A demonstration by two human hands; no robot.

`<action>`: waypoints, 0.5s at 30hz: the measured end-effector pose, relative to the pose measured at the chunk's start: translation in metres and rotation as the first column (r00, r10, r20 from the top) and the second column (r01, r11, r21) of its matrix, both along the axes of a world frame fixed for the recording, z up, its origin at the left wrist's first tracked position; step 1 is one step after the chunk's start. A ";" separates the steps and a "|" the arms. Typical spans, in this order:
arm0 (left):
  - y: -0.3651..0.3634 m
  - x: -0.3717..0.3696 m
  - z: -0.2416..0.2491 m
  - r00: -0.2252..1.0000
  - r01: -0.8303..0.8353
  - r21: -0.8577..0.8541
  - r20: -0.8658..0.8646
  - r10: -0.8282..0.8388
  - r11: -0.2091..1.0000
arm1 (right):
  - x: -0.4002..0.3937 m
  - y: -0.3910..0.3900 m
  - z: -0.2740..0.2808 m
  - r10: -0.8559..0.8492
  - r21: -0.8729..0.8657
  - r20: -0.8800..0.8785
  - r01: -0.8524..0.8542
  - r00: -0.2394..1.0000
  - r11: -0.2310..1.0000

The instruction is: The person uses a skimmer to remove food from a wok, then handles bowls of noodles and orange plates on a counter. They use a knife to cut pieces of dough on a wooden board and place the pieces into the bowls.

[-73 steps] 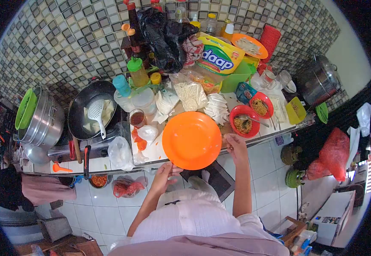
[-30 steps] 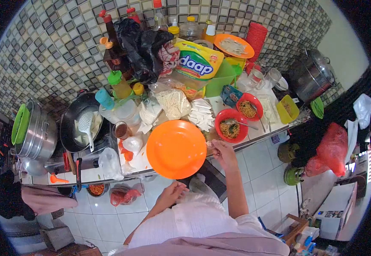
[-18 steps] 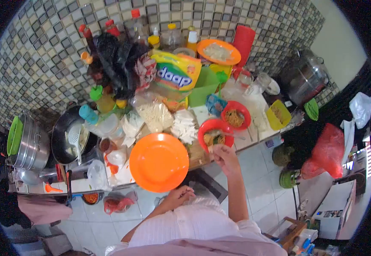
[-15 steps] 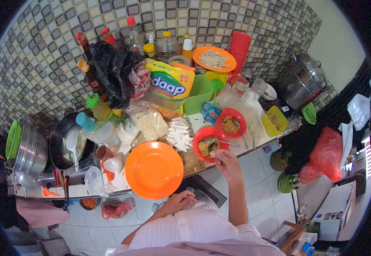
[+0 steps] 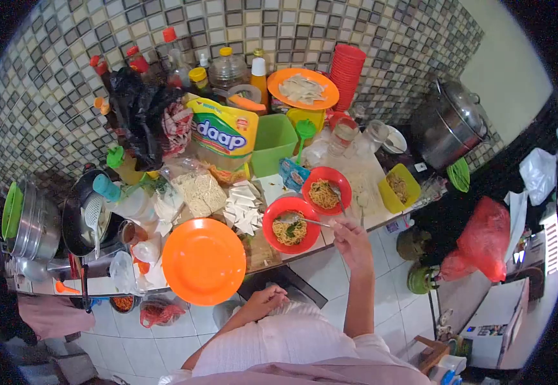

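Note:
My right hand (image 5: pixel 352 242) is closed, its thumb and fingers pinching the handle end of a metal spoon (image 5: pixel 312 222). The spoon's head rests in the noodles (image 5: pixel 290 233) inside a red bowl (image 5: pixel 268 226), where some green leaf also shows. Just behind it is a second red bowl (image 5: pixel 348 183) of noodles with another metal utensil in it. My left hand (image 5: pixel 265 303) hangs in front of my waist, fingers loosely curled in and nothing visible in them. Nearest to that hand is a large orange plate (image 5: pixel 204 262) at the counter's front edge.
Cut white wrapper pieces (image 5: pixel 243 208) and a bag of dry noodles (image 5: pixel 199 192) lie behind the orange plate. A green container (image 5: pixel 274 146), a yellow bowl (image 5: pixel 391 203) and stacked red bowls (image 5: pixel 347 77) stand farther back. On the left is a wok (image 5: pixel 77 224); at right, a steamer pot (image 5: pixel 452 128).
My right hand has gone from pinching over the near bowl's edge to gripping the spoon handle. The view has shifted, so the counter things appear farther left. My left hand stays near my waist.

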State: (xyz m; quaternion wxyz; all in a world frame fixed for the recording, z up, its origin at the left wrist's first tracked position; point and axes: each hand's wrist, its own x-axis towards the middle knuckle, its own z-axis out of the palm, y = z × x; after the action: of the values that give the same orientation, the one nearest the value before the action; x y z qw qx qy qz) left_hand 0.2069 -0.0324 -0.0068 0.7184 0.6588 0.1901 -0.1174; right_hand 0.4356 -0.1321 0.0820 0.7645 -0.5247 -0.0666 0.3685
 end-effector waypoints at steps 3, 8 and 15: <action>-0.001 -0.001 -0.018 0.997 -0.049 0.022 0.068 0.048 0.999 | 0.025 -0.016 0.000 -0.069 -0.005 0.139 0.070 0.988 0.998; -0.004 0.003 -0.023 0.994 -0.109 -0.071 -0.007 0.109 0.991 | 0.066 -0.043 -0.003 -0.347 -0.032 0.217 0.362 0.912 0.932; -0.003 0.009 -0.024 0.990 -0.133 -0.080 0.023 0.136 0.988 | 0.139 -0.077 -0.079 -0.262 -0.327 0.629 0.555 0.732 0.764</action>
State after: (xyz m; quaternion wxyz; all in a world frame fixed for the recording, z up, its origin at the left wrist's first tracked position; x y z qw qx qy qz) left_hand 0.2158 -0.0353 -0.0312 0.7524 0.6176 0.2191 -0.0665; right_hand 0.5748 -0.2094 0.0026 0.6147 -0.7858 -0.0641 0.0219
